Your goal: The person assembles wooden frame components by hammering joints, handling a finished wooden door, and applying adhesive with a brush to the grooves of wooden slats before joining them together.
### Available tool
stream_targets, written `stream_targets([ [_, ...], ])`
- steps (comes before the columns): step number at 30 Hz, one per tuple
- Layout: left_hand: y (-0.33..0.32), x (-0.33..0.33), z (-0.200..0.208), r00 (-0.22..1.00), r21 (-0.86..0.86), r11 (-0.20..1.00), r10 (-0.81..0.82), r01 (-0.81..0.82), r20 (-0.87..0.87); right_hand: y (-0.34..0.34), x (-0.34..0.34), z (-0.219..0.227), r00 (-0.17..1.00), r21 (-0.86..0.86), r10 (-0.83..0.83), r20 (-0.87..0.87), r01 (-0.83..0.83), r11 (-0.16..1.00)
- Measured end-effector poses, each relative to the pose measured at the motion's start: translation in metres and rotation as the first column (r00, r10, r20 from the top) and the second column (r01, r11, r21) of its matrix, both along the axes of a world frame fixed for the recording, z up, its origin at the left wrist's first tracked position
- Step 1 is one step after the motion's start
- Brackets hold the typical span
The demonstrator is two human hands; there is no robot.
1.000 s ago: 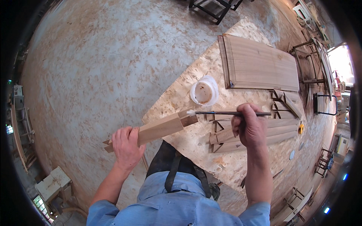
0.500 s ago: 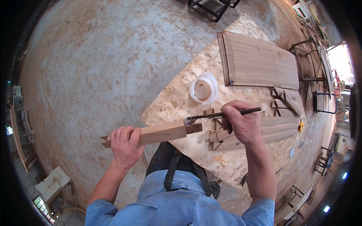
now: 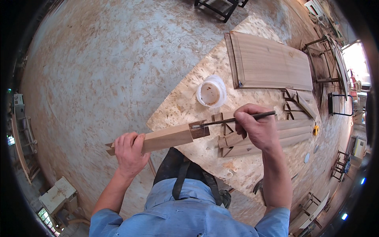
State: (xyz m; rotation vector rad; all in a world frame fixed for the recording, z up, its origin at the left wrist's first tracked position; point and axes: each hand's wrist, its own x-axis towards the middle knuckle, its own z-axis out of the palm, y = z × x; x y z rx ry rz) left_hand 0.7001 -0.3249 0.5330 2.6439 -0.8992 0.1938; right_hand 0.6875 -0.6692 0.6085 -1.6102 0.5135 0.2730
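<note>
I hold a long, squared bar of light brown wood [image 3: 167, 138] on my side of the round white translucent plastic tub [image 3: 221, 85]. Its long axis runs mostly crosswise, its right end tipped a little away from me. That end, stepped down to a narrower dark brown tenon [image 3: 202, 132], points right and lies just nearer me than the tub; the notched end points left, well left of the tub.

My left hand [image 3: 129, 153] grips near the notched end, fingers close together over the upper face; I cannot tell how they press underneath. My right hand [image 3: 256, 126], nearer me and right of the tub, pinches a slim dark-handled brush [image 3: 221, 121] between thumb and fingers, its bristles at the tenon.

The tub stands on a pale, brown-stained flat sheet [image 3: 177, 104]. Right of the tub and nearer me lie light brown wooden rails [image 3: 292, 134] side by side; right of it and farther off, flat rectangular wooden panels [image 3: 272, 61] are stacked. Well beyond the tub stands a black frame [image 3: 215, 14].
</note>
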Motion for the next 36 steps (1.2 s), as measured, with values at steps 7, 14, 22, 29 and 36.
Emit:
stream_targets([
  [7, -0.001, 0.004, -0.004, 0.988, 0.07, 0.994, -0.094, 0.086, 0.126, 0.015, 0.017, 0.004, 0.966, -0.018, 0.251, -0.068, -0.253, 0.967],
  [14, 0.004, -0.001, -0.006, 0.955, -0.143, 0.986, 0.037, -0.082, -0.293, -0.014, 0.001, -0.015, 0.999, 0.082, -0.007, -0.046, 0.011, 0.997],
  [22, 0.019, -0.016, -0.023, -0.107, -0.167, 0.881, -0.237, -0.443, -0.966, -0.008, -0.036, -0.045, 0.88, 0.431, -0.455, 0.137, 0.361, 0.827],
  [29, 0.016, -0.015, -0.025, -0.28, -0.191, 0.851, -0.361, -0.489, -0.89, -0.005, -0.038, -0.053, 0.848, 0.521, -0.53, 0.015, 0.445, 0.728],
  [36, 0.015, -0.014, -0.019, -0.233, -0.167, 0.865, -0.306, -0.474, -0.923, -0.007, -0.038, -0.061, 0.829, 0.433, -0.556, 0.059, 0.481, 0.763],
])
